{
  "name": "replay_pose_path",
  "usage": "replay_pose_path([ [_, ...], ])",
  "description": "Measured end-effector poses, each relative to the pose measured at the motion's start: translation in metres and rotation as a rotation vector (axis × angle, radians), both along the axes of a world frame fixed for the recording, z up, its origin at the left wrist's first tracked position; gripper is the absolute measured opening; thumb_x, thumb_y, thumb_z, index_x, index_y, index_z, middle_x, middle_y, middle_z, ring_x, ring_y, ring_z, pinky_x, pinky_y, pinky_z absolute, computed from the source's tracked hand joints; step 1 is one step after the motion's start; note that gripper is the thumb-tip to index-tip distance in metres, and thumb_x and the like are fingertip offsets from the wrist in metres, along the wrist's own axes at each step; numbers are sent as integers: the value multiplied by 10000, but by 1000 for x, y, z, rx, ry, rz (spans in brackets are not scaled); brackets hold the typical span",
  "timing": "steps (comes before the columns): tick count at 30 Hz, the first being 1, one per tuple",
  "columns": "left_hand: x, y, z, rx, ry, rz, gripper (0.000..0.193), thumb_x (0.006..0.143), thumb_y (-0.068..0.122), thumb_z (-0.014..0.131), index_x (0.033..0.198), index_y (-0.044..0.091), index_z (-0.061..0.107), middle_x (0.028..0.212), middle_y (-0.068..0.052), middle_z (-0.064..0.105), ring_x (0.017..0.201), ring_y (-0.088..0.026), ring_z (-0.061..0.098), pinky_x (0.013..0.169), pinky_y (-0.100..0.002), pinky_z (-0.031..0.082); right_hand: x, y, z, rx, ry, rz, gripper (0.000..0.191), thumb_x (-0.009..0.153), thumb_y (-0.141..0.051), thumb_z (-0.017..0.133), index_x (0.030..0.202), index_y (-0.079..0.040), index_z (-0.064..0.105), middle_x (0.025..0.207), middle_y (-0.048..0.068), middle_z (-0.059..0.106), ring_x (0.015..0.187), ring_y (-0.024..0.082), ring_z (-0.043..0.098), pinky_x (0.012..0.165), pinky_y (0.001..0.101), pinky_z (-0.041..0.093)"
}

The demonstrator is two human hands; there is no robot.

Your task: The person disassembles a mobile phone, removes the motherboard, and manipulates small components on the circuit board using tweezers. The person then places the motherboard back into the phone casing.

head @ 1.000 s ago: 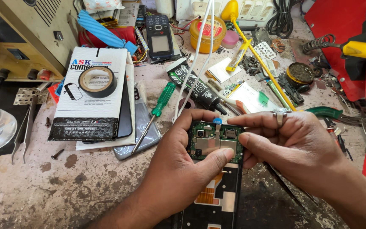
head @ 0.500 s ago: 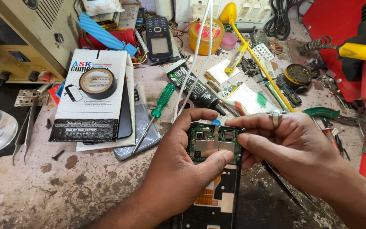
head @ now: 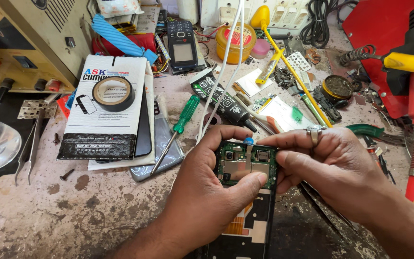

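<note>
My left hand and right hand both pinch the opened phone at the counter's near edge. Its back is off and the circuit board exposed, seemingly not yet lifted out.

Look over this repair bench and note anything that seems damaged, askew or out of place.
The phone held by the left hand and right hand has its back off, with the green circuit board bare. A loose dark screw lies alone on the stained bench.
</note>
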State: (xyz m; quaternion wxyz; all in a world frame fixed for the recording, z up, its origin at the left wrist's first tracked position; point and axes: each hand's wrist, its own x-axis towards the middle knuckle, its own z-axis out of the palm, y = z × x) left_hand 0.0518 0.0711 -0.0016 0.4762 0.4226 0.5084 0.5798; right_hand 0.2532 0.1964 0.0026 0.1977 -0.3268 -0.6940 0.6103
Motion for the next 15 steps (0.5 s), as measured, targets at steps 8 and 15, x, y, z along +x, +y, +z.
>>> replay_pose_path([
  [8,2,-1,0,9,-15,9,512,792,75,758,1267,84,567,1003,-38,725,899,-67,735,740,-241,607,-4,1,0,24,-114,-60,253,967,-57,663,1188,24,755,822,106,816,626,120,739,548,265,610],
  [15,1,1,1,-62,-49,1,519,781,73,755,1265,98,571,880,-38,734,686,-57,670,560,-237,555,-7,0,-1,15,-38,-22,274,988,-65,670,1206,56,782,875,111,804,668,124,745,570,272,632],
])
